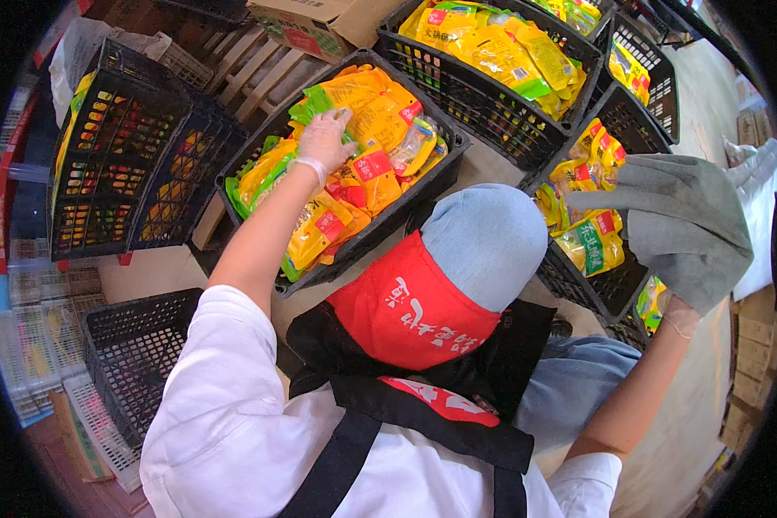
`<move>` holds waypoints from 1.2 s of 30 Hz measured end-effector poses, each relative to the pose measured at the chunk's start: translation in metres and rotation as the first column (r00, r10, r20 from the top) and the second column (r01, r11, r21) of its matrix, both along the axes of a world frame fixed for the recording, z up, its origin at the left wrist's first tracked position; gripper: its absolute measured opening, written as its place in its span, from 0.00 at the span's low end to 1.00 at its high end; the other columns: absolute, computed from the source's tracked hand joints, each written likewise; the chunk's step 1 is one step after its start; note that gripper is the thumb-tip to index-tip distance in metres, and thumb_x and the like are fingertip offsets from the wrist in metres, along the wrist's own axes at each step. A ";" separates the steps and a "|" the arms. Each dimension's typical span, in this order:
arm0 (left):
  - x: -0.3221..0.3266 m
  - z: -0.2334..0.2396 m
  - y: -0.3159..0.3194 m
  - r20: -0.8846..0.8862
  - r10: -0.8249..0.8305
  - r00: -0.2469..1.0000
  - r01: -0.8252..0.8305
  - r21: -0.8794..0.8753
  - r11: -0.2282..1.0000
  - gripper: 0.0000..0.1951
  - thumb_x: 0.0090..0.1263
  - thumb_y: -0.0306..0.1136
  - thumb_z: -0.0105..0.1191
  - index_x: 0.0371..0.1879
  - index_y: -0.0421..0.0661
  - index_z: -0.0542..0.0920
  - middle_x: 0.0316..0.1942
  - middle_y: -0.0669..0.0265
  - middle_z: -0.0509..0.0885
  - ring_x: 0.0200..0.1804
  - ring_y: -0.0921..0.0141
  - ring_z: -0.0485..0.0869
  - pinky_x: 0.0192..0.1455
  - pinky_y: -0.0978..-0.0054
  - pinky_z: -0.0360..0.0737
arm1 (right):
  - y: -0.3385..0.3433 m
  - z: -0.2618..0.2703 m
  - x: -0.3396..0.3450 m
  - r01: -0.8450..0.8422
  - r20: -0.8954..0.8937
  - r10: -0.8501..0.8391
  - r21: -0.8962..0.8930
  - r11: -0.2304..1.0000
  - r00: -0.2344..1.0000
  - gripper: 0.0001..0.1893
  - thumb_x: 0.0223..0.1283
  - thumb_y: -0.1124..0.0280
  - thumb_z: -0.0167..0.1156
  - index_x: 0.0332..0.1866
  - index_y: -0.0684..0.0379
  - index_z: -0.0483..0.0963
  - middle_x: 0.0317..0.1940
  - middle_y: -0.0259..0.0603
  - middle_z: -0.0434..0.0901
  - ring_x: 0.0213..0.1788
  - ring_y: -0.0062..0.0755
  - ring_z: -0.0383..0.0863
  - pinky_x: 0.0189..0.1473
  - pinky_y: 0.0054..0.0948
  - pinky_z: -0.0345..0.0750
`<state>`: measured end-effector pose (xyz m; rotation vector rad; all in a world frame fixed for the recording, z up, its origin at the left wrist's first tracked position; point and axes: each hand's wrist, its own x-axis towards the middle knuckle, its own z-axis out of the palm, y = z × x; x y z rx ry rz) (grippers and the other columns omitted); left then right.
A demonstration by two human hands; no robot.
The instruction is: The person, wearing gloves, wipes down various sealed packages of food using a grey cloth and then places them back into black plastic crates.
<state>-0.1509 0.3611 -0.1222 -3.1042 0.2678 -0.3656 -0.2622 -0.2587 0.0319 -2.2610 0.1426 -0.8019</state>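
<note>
My left hand [324,144], in a clear plastic glove, reaches into a black plastic crate [379,239] of yellow and orange food pouches. Its fingers touch a pouch with a green edge [312,107]; whether they grip it is hidden. Beneath the wrist lie more pouches [327,226] with red labels. A grey cloth [693,220] is bunched over my right hand, which seems to hold it; only the wrist with a clear glove cuff [680,320] shows. The cloth is raised beside another black crate [596,291] holding yellow pouches [589,243], one with a green label.
At the top, a filled black crate [479,97] stands near an open cardboard box [317,26]. Black crates [113,168] stand tilted at left, above a low black basket [142,362]. My knees, one under a red apron panel [414,304], are between the crates.
</note>
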 end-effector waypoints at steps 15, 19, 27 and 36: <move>0.027 0.094 -0.016 -0.076 0.081 0.994 -0.095 -0.204 0.974 0.10 0.60 0.39 0.57 0.36 0.48 0.82 0.36 0.59 0.84 0.40 0.59 0.83 0.42 0.63 0.78 | -0.001 0.001 -0.003 -0.002 0.003 0.002 -0.026 1.000 1.000 0.15 0.57 0.66 0.59 0.45 0.62 0.70 0.45 0.45 0.75 0.49 0.35 0.75 0.52 0.34 0.73; -0.019 0.127 -0.019 0.115 -0.196 0.974 0.206 -0.077 0.976 0.08 0.59 0.39 0.60 0.36 0.54 0.83 0.32 0.63 0.83 0.36 0.62 0.83 0.38 0.64 0.79 | -0.002 -0.002 -0.002 -0.004 -0.003 0.004 -0.025 1.000 1.000 0.14 0.56 0.66 0.59 0.44 0.62 0.70 0.44 0.46 0.75 0.49 0.35 0.75 0.51 0.35 0.73; -0.071 0.072 0.003 -0.419 0.084 0.904 -0.220 -0.290 0.932 0.15 0.61 0.48 0.57 0.40 0.55 0.85 0.29 0.63 0.85 0.33 0.62 0.84 0.37 0.65 0.79 | -0.005 -0.009 -0.010 0.007 -0.035 -0.009 -0.040 0.999 0.999 0.13 0.56 0.66 0.59 0.42 0.63 0.71 0.43 0.47 0.75 0.48 0.36 0.75 0.50 0.36 0.73; 0.012 -0.002 0.014 -0.449 0.017 0.893 -0.282 -0.533 0.798 0.21 0.61 0.48 0.56 0.46 0.46 0.83 0.44 0.57 0.85 0.44 0.60 0.84 0.49 0.68 0.77 | 0.005 -0.006 -0.005 -0.005 -0.027 0.004 -0.031 0.999 1.000 0.12 0.55 0.65 0.59 0.39 0.63 0.71 0.41 0.49 0.75 0.47 0.37 0.74 0.49 0.37 0.73</move>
